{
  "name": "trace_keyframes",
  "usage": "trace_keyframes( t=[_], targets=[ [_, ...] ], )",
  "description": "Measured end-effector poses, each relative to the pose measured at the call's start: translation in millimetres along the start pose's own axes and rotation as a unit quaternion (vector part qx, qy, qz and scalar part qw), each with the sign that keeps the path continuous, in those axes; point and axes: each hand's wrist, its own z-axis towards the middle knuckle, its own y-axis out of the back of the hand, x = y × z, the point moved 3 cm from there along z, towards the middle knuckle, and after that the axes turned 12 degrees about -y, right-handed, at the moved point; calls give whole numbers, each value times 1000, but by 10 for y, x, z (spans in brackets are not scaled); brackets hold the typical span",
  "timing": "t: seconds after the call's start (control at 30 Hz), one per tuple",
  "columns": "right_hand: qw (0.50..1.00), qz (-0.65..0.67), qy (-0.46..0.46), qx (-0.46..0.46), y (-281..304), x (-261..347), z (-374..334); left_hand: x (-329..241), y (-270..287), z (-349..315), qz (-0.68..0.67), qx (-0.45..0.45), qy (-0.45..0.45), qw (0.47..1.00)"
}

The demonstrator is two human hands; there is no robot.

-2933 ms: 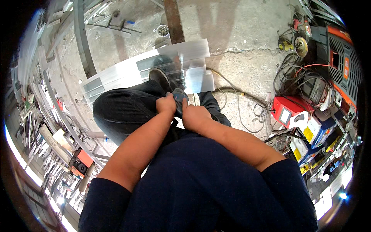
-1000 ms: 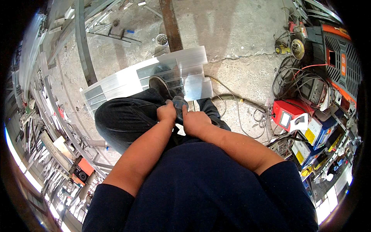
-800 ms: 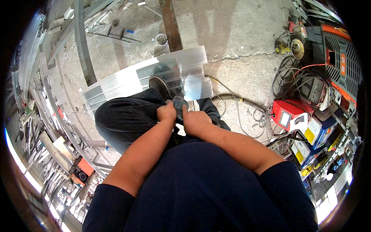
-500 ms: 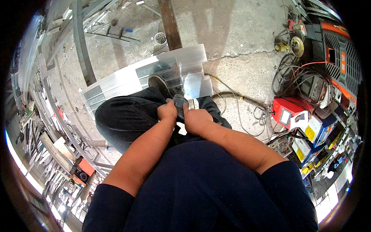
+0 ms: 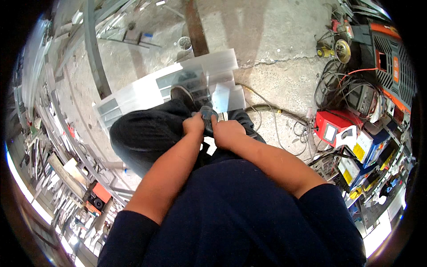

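Between my knees, both hands are closed around a dark grey power tool (image 5: 207, 115) with a rounded, ribbed end; its exact kind is hard to make out. My left hand (image 5: 194, 124) grips its left side. On the other side my right hand (image 5: 227, 132) wraps it, the index finger stretched along the body. Beyond the tool lies a framed panel of pale metal slats (image 5: 142, 86), slanting across the floor. One of my shoes (image 5: 181, 95) rests on that panel. Whatever the tool's far end touches is hidden.
A rusty steel beam (image 5: 195, 29) and a grey beam (image 5: 94, 53) run beyond the panel. At right stand a red machine (image 5: 331, 127), tangled cables (image 5: 342, 86) and an orange-black machine (image 5: 393, 66). A small bucket (image 5: 184, 43) sits far off. Metal offcuts (image 5: 49, 155) crowd the left.
The view has shifted very slightly. Both hands keep their grip on the tool, which has tipped or moved a little away from me; the panel stays put.
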Motion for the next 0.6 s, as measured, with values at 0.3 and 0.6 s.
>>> trace_keyframes(
  t=[0.3, 0.6],
  targets=[
    [1000, 14, 7, -10, 96, 42, -105, -351, 267, -281, -108, 41, -26, 993],
    [998, 16, 10, -53, 350, 96, -160, -678, 354, -338, -174, 53, -79, 980]
  ],
)
